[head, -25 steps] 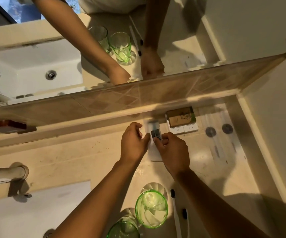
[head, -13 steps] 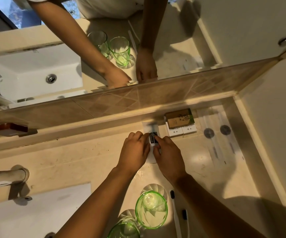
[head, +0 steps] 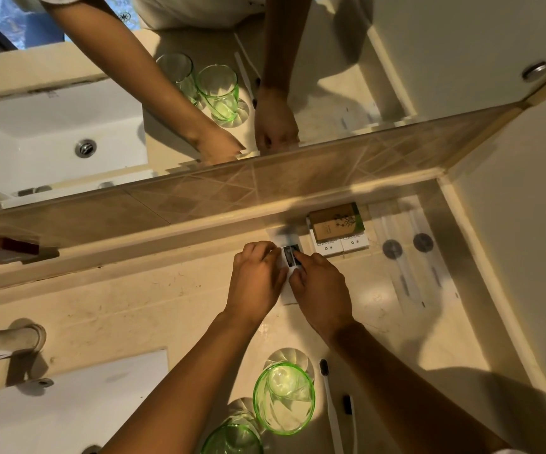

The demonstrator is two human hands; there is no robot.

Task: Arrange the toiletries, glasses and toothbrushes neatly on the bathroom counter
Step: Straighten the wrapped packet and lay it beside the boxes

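Sink basin (head: 68, 404) at lower left, faucet (head: 6, 342) above its rim. Beige bathroom counter (head: 134, 309) running back to a tiled ledge under the mirror (head: 68, 132).

Centre: left hand (head: 256, 276) and right hand (head: 322, 290) side by side, fingers curled, both pinching a small white sachet (head: 290, 257) with a dark printed panel. Sachet flat on the counter, just in front of the ledge, most of it hidden under the knuckles. Apparently being squared up against its neighbours.

Just right of it: brown soap box (head: 335, 221) lying across two small white boxes (head: 342, 245), pushed to the ledge. Further right, two long clear-wrapped items with round dark labels (head: 406, 247), side by side; contents not readable.

Near edge: two green glasses (head: 283, 398), (head: 232, 440) upright and almost touching; two toothbrushes (head: 329, 404) lying just right of them.

Risks, judged:
- Forearms pass directly above the glasses; a low pull-back could tip one toward the sink.
- Sachet light; a sideways nudge may knock the stacked boxes out of line.
- Toothbrushes near the counter's front; a sleeve sweep could roll them off.
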